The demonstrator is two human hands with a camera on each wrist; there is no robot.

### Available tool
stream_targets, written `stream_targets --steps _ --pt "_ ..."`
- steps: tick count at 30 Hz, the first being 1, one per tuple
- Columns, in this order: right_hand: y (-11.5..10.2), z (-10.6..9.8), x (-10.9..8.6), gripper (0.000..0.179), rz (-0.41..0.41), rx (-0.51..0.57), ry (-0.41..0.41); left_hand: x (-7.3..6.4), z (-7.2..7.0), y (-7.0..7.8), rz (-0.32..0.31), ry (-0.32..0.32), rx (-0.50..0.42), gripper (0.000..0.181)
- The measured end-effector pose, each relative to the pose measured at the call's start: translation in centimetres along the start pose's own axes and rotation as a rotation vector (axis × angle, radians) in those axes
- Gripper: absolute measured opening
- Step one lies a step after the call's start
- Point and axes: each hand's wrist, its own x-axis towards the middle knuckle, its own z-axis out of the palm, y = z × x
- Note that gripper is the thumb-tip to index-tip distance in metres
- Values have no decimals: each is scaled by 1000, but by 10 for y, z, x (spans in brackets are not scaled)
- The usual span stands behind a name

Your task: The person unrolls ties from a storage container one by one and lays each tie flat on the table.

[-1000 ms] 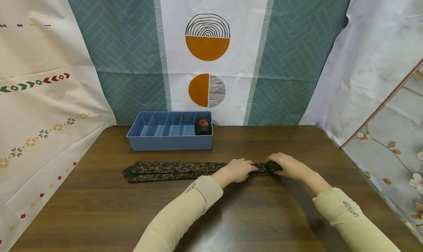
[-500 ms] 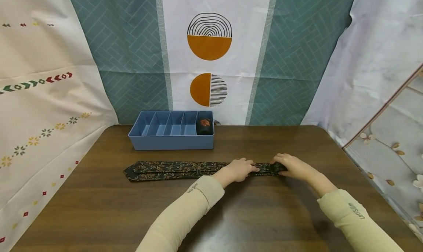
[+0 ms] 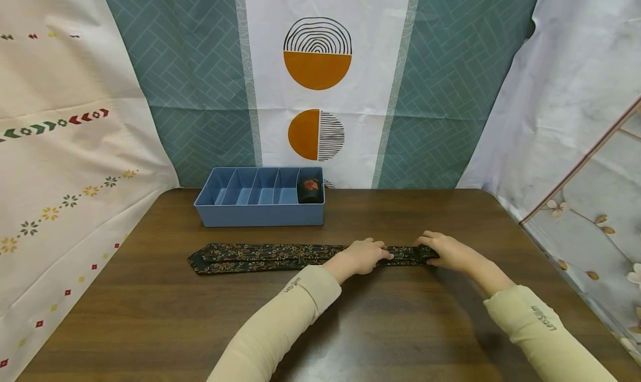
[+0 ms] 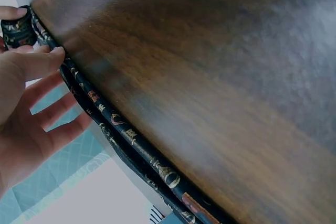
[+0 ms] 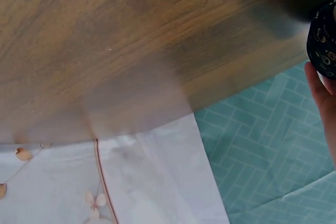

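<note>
A dark necktie [image 3: 265,257] with a gold pattern lies lengthwise across the table, its pointed end at the left. My left hand [image 3: 361,256] rests over its right part. In the left wrist view, the thumb [image 4: 46,62] touches the near side of the layered tie, and the fairly straight, spread fingers lie along the far side. My right hand [image 3: 448,252] grips the rolled end [image 3: 427,253] of the tie, a small coil standing on the table. In the right wrist view, only part of this coil [image 5: 324,40] and some fingers [image 5: 316,85] show at the right edge.
Behind the tie stands a blue divided box [image 3: 262,216]. Its rightmost compartment holds a dark rolled item [image 3: 310,190] with an orange leaf motif. The brown wooden table [image 3: 165,315] ends at a patterned curtain [image 3: 210,92] at the back, with more cloth at both sides.
My right hand and the coil have shifted slightly to the right along the tie. The left hand and the pointed end have stayed in place. The head view has shifted a little.
</note>
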Motion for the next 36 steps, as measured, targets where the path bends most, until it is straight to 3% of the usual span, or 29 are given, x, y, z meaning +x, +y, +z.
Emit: stream_targets --steps 4,15,24,32,36 --pt "4 0 -2 40 -29 -16 24 0 0 0 0 4 -2 48" --pt "-2 -8 -3 42 114 -26 -102 -1 0 2 9 17 -2 46" --pt "3 -9 -6 37 118 -37 -101 1 0 1 16 16 -4 47" --pt "7 -9 -9 46 125 -43 -112 3 -4 3 19 -6 31 40" --pt "7 -10 -8 36 98 -57 -119 4 -6 5 15 -13 34 35"
